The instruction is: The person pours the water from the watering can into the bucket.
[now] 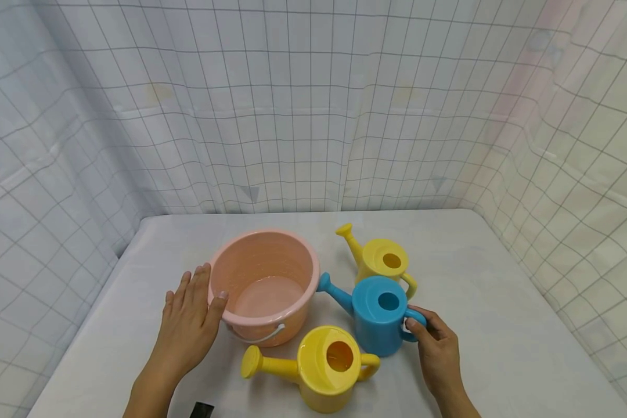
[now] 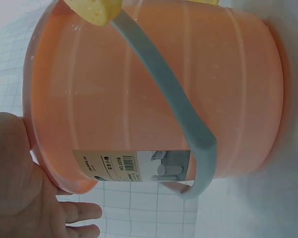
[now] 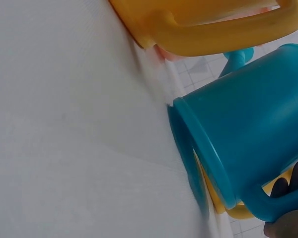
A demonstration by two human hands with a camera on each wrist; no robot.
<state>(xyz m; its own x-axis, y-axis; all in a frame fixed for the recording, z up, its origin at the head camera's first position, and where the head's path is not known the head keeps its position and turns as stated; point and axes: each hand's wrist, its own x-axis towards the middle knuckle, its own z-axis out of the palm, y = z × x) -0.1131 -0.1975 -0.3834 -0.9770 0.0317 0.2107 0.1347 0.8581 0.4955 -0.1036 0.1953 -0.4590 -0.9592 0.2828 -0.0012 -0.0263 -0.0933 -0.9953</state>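
My left hand [image 1: 188,322] lies against the left side of a pink bucket [image 1: 307,307], fingers straight and thumb at the rim. In the left wrist view, its palm touches the bucket's rim [image 2: 29,94]. My right hand [image 1: 440,351] grips the handle of a blue watering can [image 1: 378,331], whose spout points left to the bucket's right rim. A dark shadow lies between the can's base and the table in the right wrist view. In front stands a yellow watering can [image 1: 324,371], its spout pointing left; a second yellow watering can [image 1: 376,255] stands behind the blue one.
White cloth covers the table [image 1: 480,278], with grid-patterned curtains [image 1: 313,116] behind and at both sides. A small black object [image 1: 202,410] lies at the front edge. The bucket has a grey handle [image 2: 164,79] hanging down and a label [image 2: 134,166].
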